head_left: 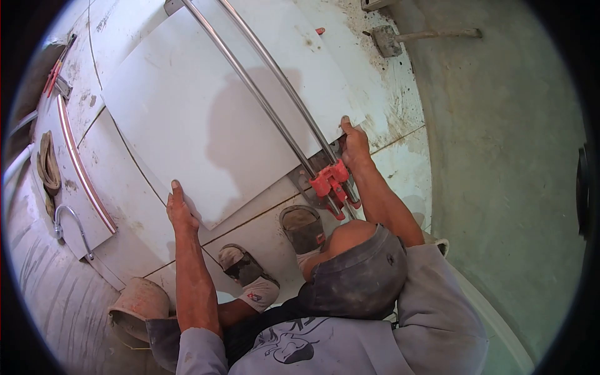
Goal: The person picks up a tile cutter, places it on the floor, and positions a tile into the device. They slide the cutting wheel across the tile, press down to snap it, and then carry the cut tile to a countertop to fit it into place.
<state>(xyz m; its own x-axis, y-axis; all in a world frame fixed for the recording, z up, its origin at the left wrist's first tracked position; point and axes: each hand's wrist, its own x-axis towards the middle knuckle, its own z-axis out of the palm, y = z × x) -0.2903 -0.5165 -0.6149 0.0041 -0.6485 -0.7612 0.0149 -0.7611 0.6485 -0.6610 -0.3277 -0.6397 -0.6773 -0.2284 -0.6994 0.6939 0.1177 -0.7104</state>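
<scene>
A large white tile (169,106) lies at a slant under the two steel rails of a manual tile cutter (265,106). My left hand (181,209) grips the tile's near left edge, thumb on top and fingers hidden below. At the near right corner my right hand (355,147) holds the same tile, its thumb pointing away and its other fingers mostly hidden. Just to the left of my right wrist sits the cutter's red carriage (331,181), at the near end of the rails. A head-shaped shadow falls across the tile.
A hammer (387,40) with a wooden handle lies at the upper right, by the edge of the white floor tiles (400,169). Lower left stands a dirty bucket (140,300). A curved metal spout (72,219) and a coiled strap (48,164) are farther left. My sandalled feet are near the tile.
</scene>
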